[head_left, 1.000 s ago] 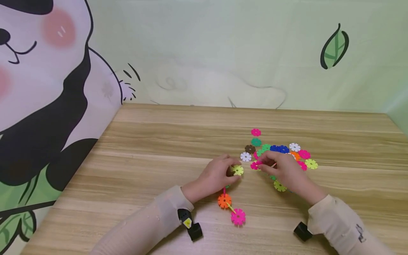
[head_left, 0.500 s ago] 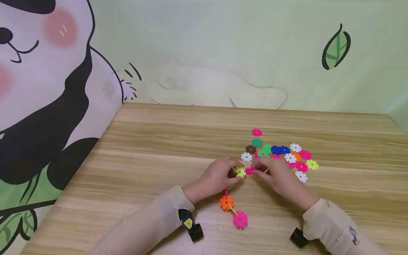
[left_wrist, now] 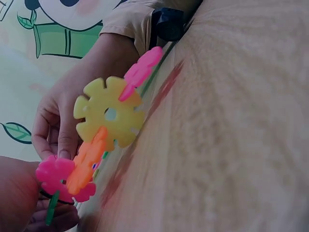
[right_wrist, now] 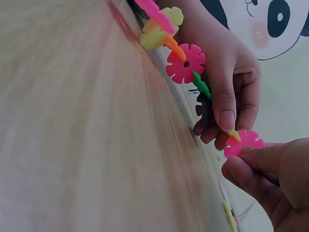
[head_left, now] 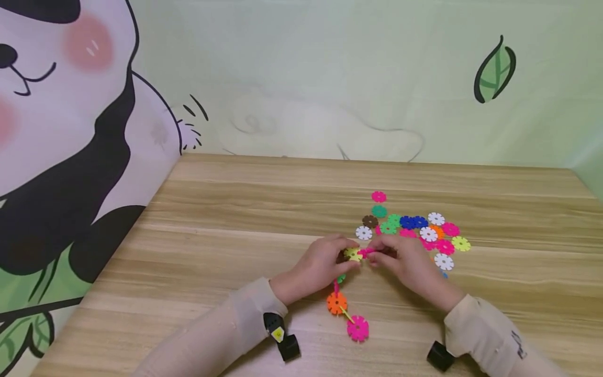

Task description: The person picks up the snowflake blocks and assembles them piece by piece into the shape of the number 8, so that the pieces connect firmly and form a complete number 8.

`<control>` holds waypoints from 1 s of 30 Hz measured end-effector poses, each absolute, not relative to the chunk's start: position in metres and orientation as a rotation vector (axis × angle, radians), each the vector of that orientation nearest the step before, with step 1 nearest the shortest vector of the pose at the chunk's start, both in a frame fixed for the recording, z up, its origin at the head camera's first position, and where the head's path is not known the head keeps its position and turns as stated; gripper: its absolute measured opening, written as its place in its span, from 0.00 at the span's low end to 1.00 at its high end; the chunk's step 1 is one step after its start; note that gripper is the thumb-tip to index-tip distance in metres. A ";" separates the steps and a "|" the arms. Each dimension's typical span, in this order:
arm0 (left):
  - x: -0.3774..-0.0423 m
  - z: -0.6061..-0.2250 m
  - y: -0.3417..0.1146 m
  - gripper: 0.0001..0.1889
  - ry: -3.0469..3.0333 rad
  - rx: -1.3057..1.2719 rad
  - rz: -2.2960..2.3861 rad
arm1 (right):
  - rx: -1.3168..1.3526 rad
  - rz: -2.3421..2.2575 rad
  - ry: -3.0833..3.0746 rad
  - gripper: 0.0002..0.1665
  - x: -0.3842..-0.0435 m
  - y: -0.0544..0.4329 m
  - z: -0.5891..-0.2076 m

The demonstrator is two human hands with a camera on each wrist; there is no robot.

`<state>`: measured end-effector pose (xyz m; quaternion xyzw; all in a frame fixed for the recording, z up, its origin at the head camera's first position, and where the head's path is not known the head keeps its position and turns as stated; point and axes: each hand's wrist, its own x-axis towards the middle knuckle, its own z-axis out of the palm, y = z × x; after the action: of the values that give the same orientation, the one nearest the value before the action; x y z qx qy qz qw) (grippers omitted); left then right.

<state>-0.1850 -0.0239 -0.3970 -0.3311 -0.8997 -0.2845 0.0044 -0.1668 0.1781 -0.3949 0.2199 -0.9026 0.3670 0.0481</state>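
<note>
My left hand (head_left: 322, 263) pinches a yellow notched plastic snowflake disc (head_left: 352, 254) at the top end of a linked chain. Opposite it, my right hand (head_left: 402, 262) pinches a pink snowflake disc (right_wrist: 244, 143) between thumb and fingertips. The pink disc's edge meets the yellow disc's edge; how deep the slots fit cannot be told. Below my left hand hangs the rest of the chain, with a green disc (head_left: 341, 278), an orange disc (head_left: 336, 303) and a pink end disc (head_left: 358, 329). My left fingers partly hide the upper links.
Loose snowflake discs lie scattered on the wooden table (head_left: 226, 209) beyond and right of my hands, among them a brown disc (head_left: 369, 221), blue discs (head_left: 413, 222) and a white disc (head_left: 444, 262). A wall (head_left: 301, 78) with a panda picture stands behind the table.
My right hand has moved left from the loose pile with the pink disc and brought it against the yellow disc. My left hand has stayed nearly in place; the hanging chain has shifted slightly.
</note>
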 end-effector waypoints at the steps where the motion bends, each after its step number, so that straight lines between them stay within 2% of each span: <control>1: -0.185 -0.397 -0.024 0.20 -2.821 -1.026 -0.908 | 0.668 1.120 -2.753 0.03 -0.167 0.178 -0.396; 11: -0.189 -0.396 -0.025 0.18 -2.827 -0.993 -0.989 | 0.649 1.397 -2.715 0.05 -0.172 0.177 -0.397; 23: -0.192 -0.397 -0.023 0.10 -2.768 -1.070 -0.902 | 0.682 1.471 -2.749 0.05 -0.174 0.176 -0.397; 30: -0.192 -0.401 -0.024 0.09 -2.757 -1.061 -0.920 | 0.572 1.240 -2.791 0.08 -0.176 0.182 -0.389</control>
<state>-0.1922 -0.0238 -0.4006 -0.3429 -0.8908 -0.2971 0.0238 -0.1760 0.1820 -0.3890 0.1839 -0.8981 0.3991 0.0169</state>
